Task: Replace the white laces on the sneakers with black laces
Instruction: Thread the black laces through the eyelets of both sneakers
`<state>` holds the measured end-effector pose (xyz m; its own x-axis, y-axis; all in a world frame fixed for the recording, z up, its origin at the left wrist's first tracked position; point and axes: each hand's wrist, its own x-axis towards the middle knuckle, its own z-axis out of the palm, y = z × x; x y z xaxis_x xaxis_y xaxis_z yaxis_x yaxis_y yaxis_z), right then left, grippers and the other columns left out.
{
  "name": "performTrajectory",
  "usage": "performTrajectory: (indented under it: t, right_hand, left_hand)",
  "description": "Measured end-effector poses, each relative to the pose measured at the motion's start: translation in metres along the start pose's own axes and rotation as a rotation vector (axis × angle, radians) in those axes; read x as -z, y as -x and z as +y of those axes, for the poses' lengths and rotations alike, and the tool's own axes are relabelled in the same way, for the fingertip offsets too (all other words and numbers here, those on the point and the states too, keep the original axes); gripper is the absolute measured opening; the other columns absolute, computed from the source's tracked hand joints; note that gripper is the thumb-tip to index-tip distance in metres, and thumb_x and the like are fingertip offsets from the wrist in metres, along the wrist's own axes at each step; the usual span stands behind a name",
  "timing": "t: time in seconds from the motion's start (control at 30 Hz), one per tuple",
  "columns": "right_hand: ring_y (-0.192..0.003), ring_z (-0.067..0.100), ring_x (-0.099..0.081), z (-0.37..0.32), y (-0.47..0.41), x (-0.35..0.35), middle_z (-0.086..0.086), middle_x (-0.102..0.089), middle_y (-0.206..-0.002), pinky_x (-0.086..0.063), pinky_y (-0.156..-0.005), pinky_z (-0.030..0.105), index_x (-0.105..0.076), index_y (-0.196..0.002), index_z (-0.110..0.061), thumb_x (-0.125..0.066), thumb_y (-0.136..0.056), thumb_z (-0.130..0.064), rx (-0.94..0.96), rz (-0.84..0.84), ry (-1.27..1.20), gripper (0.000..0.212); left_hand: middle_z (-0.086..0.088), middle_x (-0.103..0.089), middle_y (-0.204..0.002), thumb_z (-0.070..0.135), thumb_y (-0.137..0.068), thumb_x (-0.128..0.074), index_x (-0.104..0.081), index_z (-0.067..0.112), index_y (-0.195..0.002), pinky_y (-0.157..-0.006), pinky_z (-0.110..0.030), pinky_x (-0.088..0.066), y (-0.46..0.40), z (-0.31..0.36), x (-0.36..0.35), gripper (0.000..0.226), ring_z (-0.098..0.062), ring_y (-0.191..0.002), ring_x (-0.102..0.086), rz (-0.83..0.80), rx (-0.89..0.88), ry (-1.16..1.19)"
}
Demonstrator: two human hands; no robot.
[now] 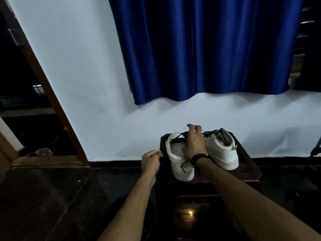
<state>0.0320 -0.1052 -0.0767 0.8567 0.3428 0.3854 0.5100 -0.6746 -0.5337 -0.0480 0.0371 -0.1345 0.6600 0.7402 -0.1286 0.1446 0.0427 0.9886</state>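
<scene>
A blue curtain (205, 47) fills the upper right of the frame against a pale wall (73, 70). Lower centre, a dark wooden stand (246, 164) carries two white sneakers, heels toward the camera. The left sneaker (177, 160) and right sneaker (220, 150) both show black laces (178, 140) (loose ends trail down the left heel). The right hand (194, 143), a black wristband (199, 158) on its wrist, rests over the left sneaker's opening, fingers extended forward; its grip cannot be determined. The left hand (150, 161), left of that sneaker, has fingers curled, pinching a thin lace end
</scene>
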Motion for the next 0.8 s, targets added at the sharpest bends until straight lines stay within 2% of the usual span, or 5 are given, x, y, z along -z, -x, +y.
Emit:
performTrajectory:
  t: [0.2, 0.3, 0.43, 0.67, 0.8]
  right_hand:
    - [-0.108, 0.037, -0.051, -0.002, 0.000, -0.006, 0.017, -0.042, -0.128, -0.042, -0.092, 0.040, -0.039, -0.136, -0.006, -0.062, -0.064, 0.009, -0.011, 0.055, 0.038, 0.077]
    - [-0.111, 0.036, -0.049, 0.000, 0.000, -0.009, 0.016, -0.043, -0.128, -0.040, -0.093, 0.040, -0.039, -0.135, -0.005, -0.063, -0.064, 0.006, -0.028, 0.057, 0.036, 0.076]
    - [-0.110, 0.037, -0.049, 0.003, 0.001, -0.013, 0.016, -0.044, -0.126, -0.040, -0.091, 0.041, -0.042, -0.134, -0.004, -0.065, -0.061, 0.005, -0.018, 0.072, 0.057, 0.077]
    - [-0.109, 0.036, -0.048, 0.006, 0.002, -0.017, 0.015, -0.048, -0.121, -0.038, -0.090, 0.040, -0.045, -0.130, -0.004, -0.064, -0.058, 0.005, -0.032, 0.094, 0.088, 0.075]
    - [-0.105, 0.038, -0.049, 0.004, 0.000, -0.020, 0.017, -0.049, -0.118, -0.039, -0.088, 0.043, -0.048, -0.126, -0.003, -0.058, -0.060, 0.008, -0.024, 0.121, 0.067, 0.068]
  left_hand:
    - [-0.005, -0.073, -0.071, 0.033, -0.071, -0.051, -0.072, 0.011, -0.067, -0.073, -0.033, -0.058, 0.010, -0.022, 0.043, 0.031, -0.024, -0.067, -0.067, 0.062, 0.236, -0.536]
    - [0.001, -0.074, -0.095, 0.042, -0.075, -0.058, -0.077, 0.024, -0.090, -0.090, -0.029, -0.050, 0.010, -0.019, 0.040, 0.030, -0.024, -0.099, -0.068, 0.146, 0.024, -0.831]
    - [-0.003, -0.073, -0.102, 0.020, -0.094, -0.058, -0.074, 0.016, -0.100, -0.079, -0.026, -0.046, 0.006, -0.004, 0.009, 0.017, -0.021, -0.098, -0.066, -0.035, -0.308, -0.524]
    - [0.004, -0.057, -0.060, 0.018, -0.093, -0.058, -0.062, 0.014, -0.068, -0.058, -0.028, -0.036, 0.006, -0.003, -0.021, 0.025, -0.008, -0.058, -0.046, 0.046, -0.274, -0.240]
    - [0.002, -0.049, -0.051, 0.024, -0.080, -0.066, -0.067, 0.010, -0.064, -0.057, -0.029, -0.033, 0.006, -0.002, -0.008, 0.021, -0.016, -0.058, -0.044, 0.057, -0.085, -0.179]
